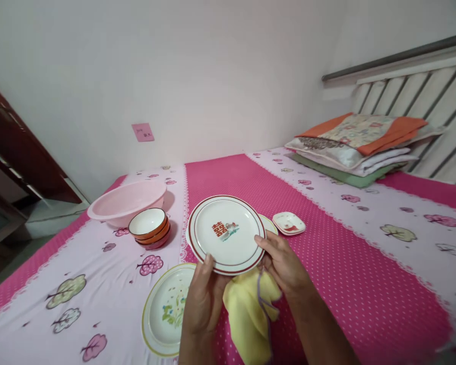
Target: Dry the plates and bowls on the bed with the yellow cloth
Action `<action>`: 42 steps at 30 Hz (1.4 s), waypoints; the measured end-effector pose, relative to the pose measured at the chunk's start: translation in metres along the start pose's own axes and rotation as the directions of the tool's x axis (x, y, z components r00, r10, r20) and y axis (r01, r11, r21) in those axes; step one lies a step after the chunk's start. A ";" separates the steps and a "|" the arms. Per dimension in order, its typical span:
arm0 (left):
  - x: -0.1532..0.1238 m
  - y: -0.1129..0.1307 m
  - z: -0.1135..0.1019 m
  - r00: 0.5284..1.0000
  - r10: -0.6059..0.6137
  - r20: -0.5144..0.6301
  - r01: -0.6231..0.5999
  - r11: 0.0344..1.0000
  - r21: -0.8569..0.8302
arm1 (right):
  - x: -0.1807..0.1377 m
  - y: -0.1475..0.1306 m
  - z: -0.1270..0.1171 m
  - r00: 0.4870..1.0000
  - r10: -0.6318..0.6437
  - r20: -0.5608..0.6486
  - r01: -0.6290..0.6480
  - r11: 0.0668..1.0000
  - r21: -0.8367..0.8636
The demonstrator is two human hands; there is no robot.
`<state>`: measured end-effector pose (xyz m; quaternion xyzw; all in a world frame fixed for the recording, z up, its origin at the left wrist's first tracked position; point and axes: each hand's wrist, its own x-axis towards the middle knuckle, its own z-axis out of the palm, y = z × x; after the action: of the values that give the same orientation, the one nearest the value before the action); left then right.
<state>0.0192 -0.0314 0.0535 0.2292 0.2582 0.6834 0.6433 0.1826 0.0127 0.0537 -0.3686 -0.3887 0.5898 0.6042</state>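
A white plate [205,228] with a dark red rim and a red motif is held up between both hands, tilted toward me. My left hand [205,294] grips its lower left edge, thumb on top. My right hand [283,261] pinches the right edge, its thumb over the rim. A yellow cloth [247,309] with a purple border hangs below the plate from my right hand; its upper part is hidden. Left of my left hand lies a yellow-rimmed plate [163,309] with a green pattern, partly covered by that hand. Another yellow-edged dish [269,224] peeks out behind the held plate.
Small white square dishes [289,223] lie to the right. At left, a stack of orange bowls [149,226] stands beside a pink basin [125,200]. Folded bedding [359,144] is piled at the back right near a radiator [421,96]. A patterned pink cloth [345,274] covers the surface.
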 end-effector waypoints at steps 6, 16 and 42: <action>0.007 0.014 -0.012 1.000 0.004 0.001 -0.004 0.996 0.084 | 0.016 -0.003 -0.035 0.960 -0.099 -0.260 0.106 0.994 0.012; 0.013 0.020 -0.009 0.957 -0.104 -0.273 0.094 0.994 -0.050 | 0.041 0.040 -0.087 0.881 -0.090 -0.464 0.065 0.995 -0.069; 0.019 0.031 -0.026 0.907 -0.165 -0.388 0.075 0.969 -0.236 | 0.063 0.097 -0.116 0.902 0.142 -0.407 -0.281 0.909 -0.307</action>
<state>-0.0225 -0.0148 0.0539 -0.0049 0.3238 0.6987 0.6379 0.2459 0.0804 -0.0809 -0.6192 -0.3237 0.4903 0.5210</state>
